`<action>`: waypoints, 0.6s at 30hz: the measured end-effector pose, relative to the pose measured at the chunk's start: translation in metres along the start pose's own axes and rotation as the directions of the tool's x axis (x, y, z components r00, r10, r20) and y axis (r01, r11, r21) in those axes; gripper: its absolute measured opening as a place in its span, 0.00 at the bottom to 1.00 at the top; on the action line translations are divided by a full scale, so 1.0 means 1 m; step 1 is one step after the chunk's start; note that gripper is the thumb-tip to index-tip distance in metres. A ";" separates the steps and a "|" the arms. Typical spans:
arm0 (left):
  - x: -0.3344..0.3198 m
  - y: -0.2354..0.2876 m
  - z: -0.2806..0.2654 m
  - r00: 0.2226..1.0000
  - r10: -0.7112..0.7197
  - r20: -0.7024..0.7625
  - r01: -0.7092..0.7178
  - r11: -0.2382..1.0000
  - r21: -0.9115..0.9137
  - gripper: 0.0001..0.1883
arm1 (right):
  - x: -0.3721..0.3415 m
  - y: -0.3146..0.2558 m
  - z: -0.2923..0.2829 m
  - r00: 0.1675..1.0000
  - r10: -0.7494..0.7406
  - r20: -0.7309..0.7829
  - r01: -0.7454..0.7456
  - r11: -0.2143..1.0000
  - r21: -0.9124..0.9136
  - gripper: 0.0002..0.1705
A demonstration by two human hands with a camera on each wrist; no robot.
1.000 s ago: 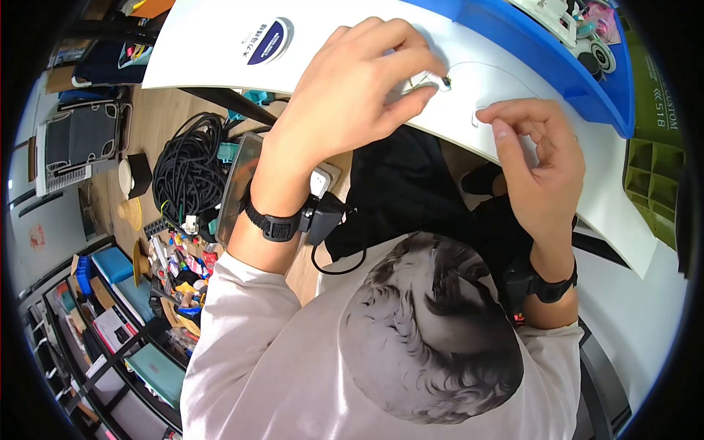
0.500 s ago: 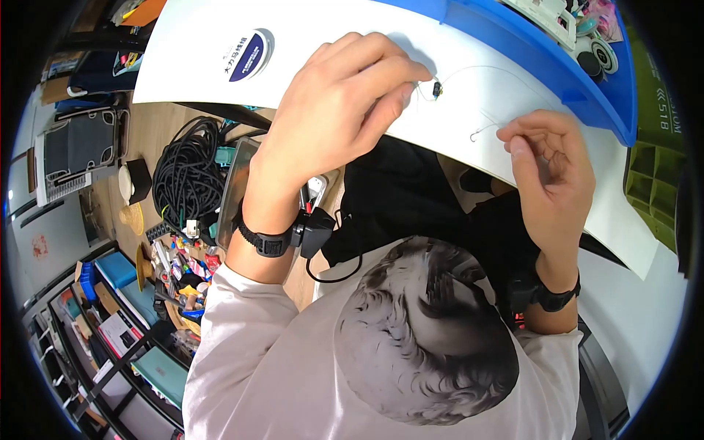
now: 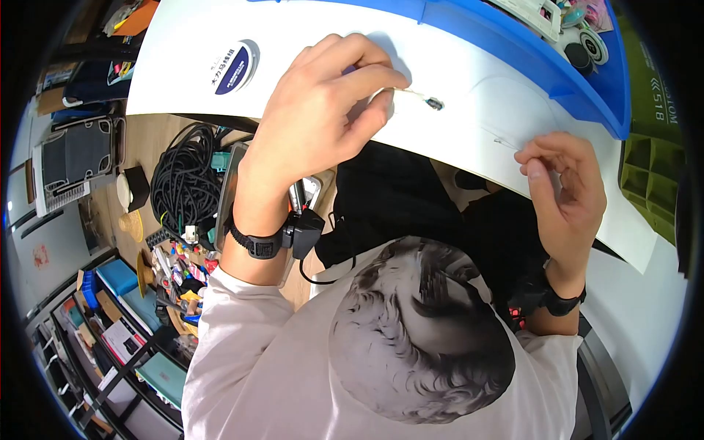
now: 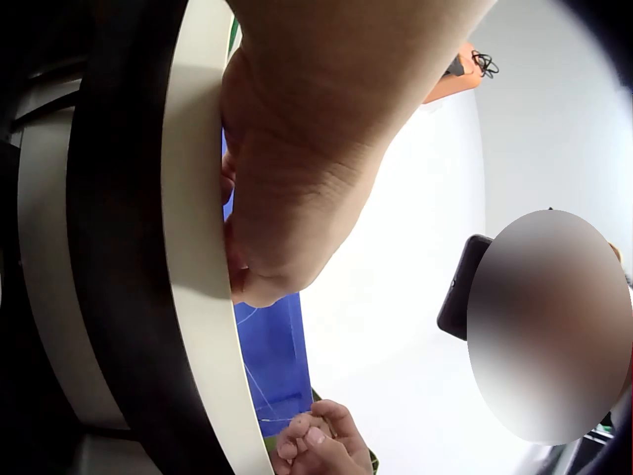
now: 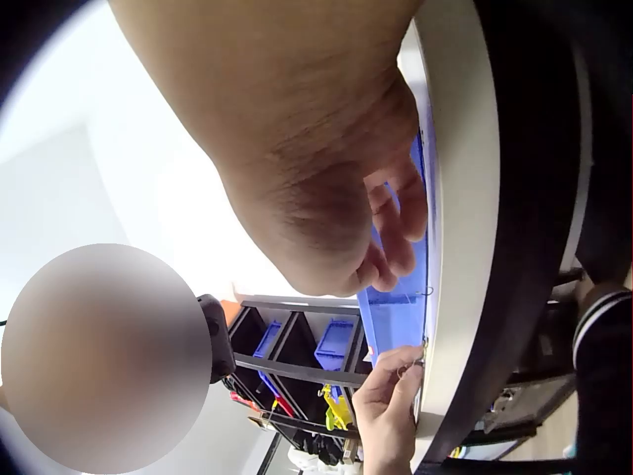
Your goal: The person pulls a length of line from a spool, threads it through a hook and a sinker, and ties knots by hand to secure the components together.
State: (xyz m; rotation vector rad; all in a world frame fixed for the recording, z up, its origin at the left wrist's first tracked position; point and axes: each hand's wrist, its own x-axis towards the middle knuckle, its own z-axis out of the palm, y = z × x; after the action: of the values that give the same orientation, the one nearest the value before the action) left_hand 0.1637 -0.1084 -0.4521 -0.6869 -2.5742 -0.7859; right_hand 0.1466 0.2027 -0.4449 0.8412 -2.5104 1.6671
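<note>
In the head view my left hand (image 3: 323,110) pinches a thin pale strand between thumb and forefinger. A small dark piece with a shiny part (image 3: 434,103) sticks out beyond those fingertips, over the white tabletop (image 3: 455,136). Farther right, my right hand (image 3: 568,180) pinches a fine clear line, its other fingers curled. A small fishhook (image 3: 501,141) lies just off its fingertips, and shows as a thin curve (image 5: 428,291) in the right wrist view. Clear line (image 4: 259,391) runs near the right hand (image 4: 324,441) in the left wrist view.
A round white-and-purple labelled tin (image 3: 236,67) sits at the left on the table. Along the back runs a blue tray (image 3: 506,40) with small items at its right end. A green compartment box (image 3: 649,183) stands beyond the table's right edge.
Both hands have drawn apart, the left toward the left, the right toward the right and nearer the body. The hook has moved right with the right hand. The dark piece now extends from the left fingertips.
</note>
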 end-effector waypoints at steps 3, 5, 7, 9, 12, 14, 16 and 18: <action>0.001 0.000 -0.002 1.000 -0.012 0.014 0.012 1.000 0.000 0.10 | -0.004 0.000 -0.007 1.000 0.003 0.009 -0.003 1.000 -0.001 0.17; 0.001 -0.001 -0.002 1.000 -0.010 0.005 0.010 1.000 0.003 0.10 | -0.007 0.002 -0.010 1.000 0.015 0.010 -0.015 1.000 0.012 0.17; 0.001 -0.003 -0.002 1.000 -0.013 0.011 0.013 1.000 -0.009 0.10 | -0.008 0.003 -0.012 1.000 0.026 0.012 -0.026 0.999 0.025 0.17; 0.001 -0.004 -0.002 1.000 -0.015 0.018 0.016 1.000 -0.022 0.10 | -0.009 0.003 -0.016 0.999 -0.004 0.042 0.005 1.000 -0.020 0.17; 0.001 -0.003 -0.001 0.998 -0.062 0.033 0.063 0.997 -0.042 0.10 | -0.009 0.001 -0.019 0.996 -0.052 0.068 0.060 0.990 -0.124 0.18; 0.003 -0.004 0.001 0.997 -0.068 -0.032 0.066 0.995 -0.075 0.11 | -0.010 0.003 -0.021 0.992 -0.097 0.080 0.109 0.980 -0.167 0.19; 0.004 -0.003 0.002 0.995 -0.091 -0.034 0.087 0.991 -0.100 0.11 | -0.010 0.005 -0.024 0.986 -0.135 0.101 0.154 0.964 -0.218 0.19; 0.004 -0.003 0.003 0.992 -0.118 -0.036 0.113 0.987 -0.118 0.12 | -0.010 0.002 -0.026 0.974 -0.189 0.127 0.218 0.938 -0.271 0.19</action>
State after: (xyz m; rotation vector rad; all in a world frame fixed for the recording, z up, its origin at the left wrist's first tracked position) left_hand 0.1587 -0.1075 -0.4537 -0.5514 -2.5641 -0.9821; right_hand 0.1466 0.2298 -0.4385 1.1284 -2.5349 1.1954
